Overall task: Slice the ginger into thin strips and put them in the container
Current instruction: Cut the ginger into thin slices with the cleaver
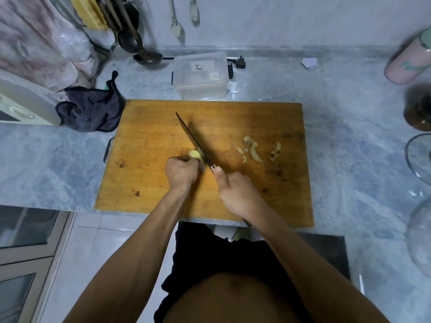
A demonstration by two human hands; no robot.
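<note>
While your left hand (180,174) curled its fingers down over the ginger (195,155), pinning the pale yellow piece to the wooden cutting board (149,141), your right hand (235,192) was wrapped tight around the handle of the knife (194,142), thumb stretched forward along it toward the blade. The blade ran away from you and slightly left, its edge down against the right side of the ginger, just beside your left knuckles. How deep it sat in the piece could not be told from above. You had a few trimmed ginger scraps (255,150) lying well to the right of the blade on the same board. The clear plastic container (201,76) stood on the grey marble counter (349,136) just behind the board's far edge, with something pale at its bottom that was too blurred to name. A dark cloth (91,110) lay bunched at the board's far left corner.
</note>
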